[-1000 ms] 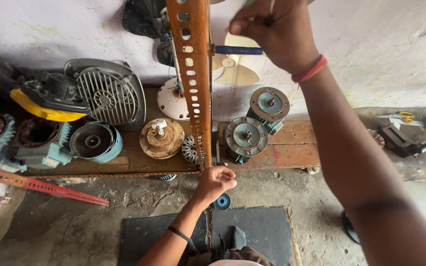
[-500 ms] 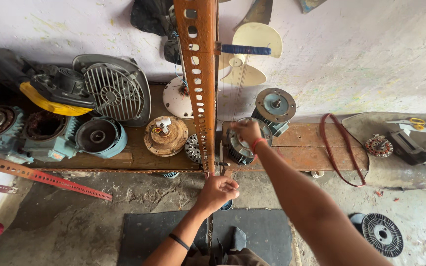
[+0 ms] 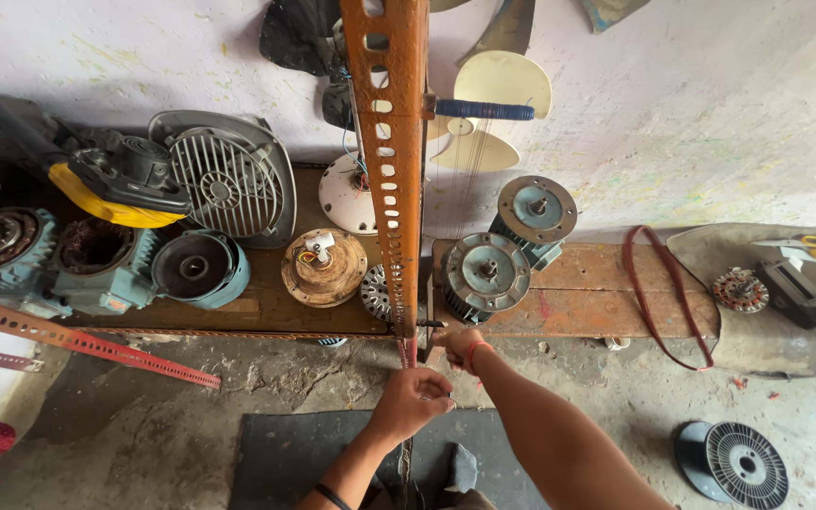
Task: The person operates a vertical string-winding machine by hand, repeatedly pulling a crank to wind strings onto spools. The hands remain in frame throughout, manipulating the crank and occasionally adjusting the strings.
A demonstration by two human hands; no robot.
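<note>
Rust-orange perforated steel, an upright angle bar, rises from the front edge of the wooden worktop, and both hands work at its foot: the left hand is below the edge with its grip closed narrow around the thin strand hanging under the bar, while the right hand, a red band at the wrist, sits just beside the bar's base, its grip curled, though what it holds cannot be told. On the worktop, a grey motor stands just right of the bar, a brown rotor disc just left, and a black spool lies on the floor well to the right.
</note>
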